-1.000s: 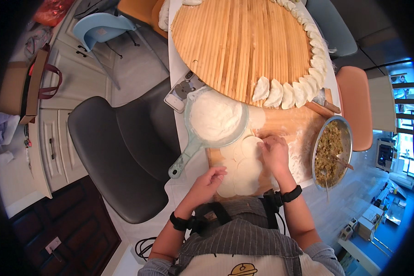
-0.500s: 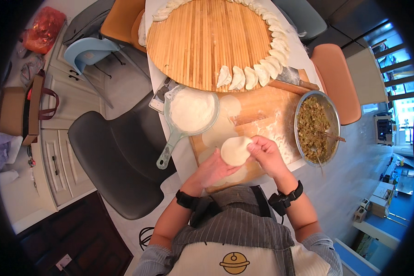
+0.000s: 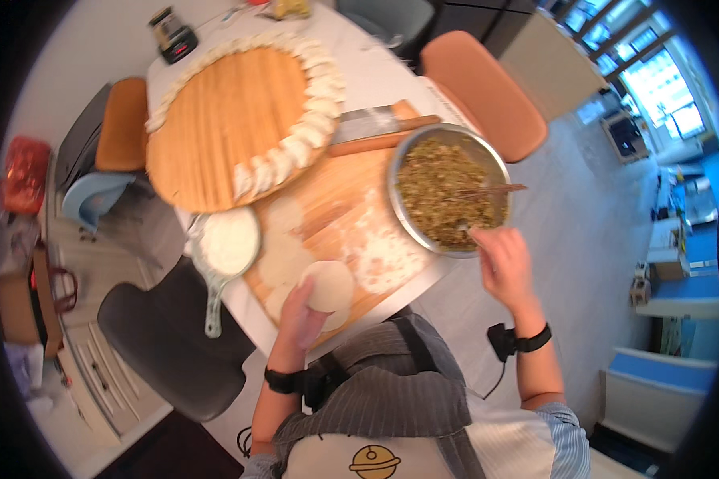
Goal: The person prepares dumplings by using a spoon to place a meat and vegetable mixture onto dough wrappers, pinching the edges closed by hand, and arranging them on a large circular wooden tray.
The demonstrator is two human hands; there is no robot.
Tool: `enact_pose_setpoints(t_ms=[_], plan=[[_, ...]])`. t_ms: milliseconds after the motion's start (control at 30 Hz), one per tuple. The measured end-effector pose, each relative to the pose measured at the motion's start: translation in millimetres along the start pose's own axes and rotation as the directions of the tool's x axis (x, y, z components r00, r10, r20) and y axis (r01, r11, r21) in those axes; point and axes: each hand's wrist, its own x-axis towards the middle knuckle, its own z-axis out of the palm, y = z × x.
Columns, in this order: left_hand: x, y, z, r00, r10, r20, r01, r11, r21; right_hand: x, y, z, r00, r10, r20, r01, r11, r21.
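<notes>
A round white dumpling wrapper [image 3: 330,286] rests on my left hand [image 3: 297,316], held above the board's near edge. My right hand [image 3: 505,263] is at the near rim of a steel bowl [image 3: 397,214], its fingers pinched on the handle of a spoon [image 3: 466,229] that dips into the filling. The chopped greenish-brown filling [image 3: 443,188] fills much of the bowl, and a pair of chopsticks [image 3: 495,190] lies across it. More wrappers [image 3: 284,259] lie on the floured wooden board [image 3: 327,209]. Most of the spoon is hidden by filling and fingers.
A round bamboo tray [image 3: 224,120] carries dumplings [image 3: 321,88] along its rim. A handled container of flour [image 3: 228,241] stands left of the board. Beyond the board lie a cleaver [image 3: 367,124] and a rolling pin [image 3: 367,144]. Chairs [image 3: 483,96] surround the table.
My right hand has left the wrapper and moved right to the spoon in the bowl. My left hand keeps the wrapper. The view has turned toward the right.
</notes>
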Motion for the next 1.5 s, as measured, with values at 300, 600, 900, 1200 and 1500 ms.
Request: enact_pose_setpoints(t_ms=[300, 600, 900, 1200, 1500], plan=[[12, 9, 82, 0.974, 0.081, 0.214, -0.012, 0.952, -0.307, -60, 112, 24, 0.879, -0.216, 0.426, 0.284, 0.953, -0.104], [26, -1, 105, 0.984, 0.169, 0.056, -0.17, 0.985, 0.021, -48, 114, 52, 0.977, -0.205, 0.062, 0.187, 0.958, 0.218], [45, -9, 124, 0.985, 0.149, 0.082, -0.124, 0.959, -0.255, -19, 99, 55, 0.974, 0.145, -0.173, -0.058, 0.9, 0.431], [30, 22, 161, 0.961, 0.189, 0.203, -0.155, 0.973, -0.172, -13, 78, 89, 0.991, 0.136, -0.006, -0.112, 0.842, 0.528], [30, 22, 167, 0.961, 0.212, 0.179, -0.192, 0.974, -0.123, -8, 74, 95, 0.888, 0.398, 0.232, -0.398, 0.408, 0.822]])
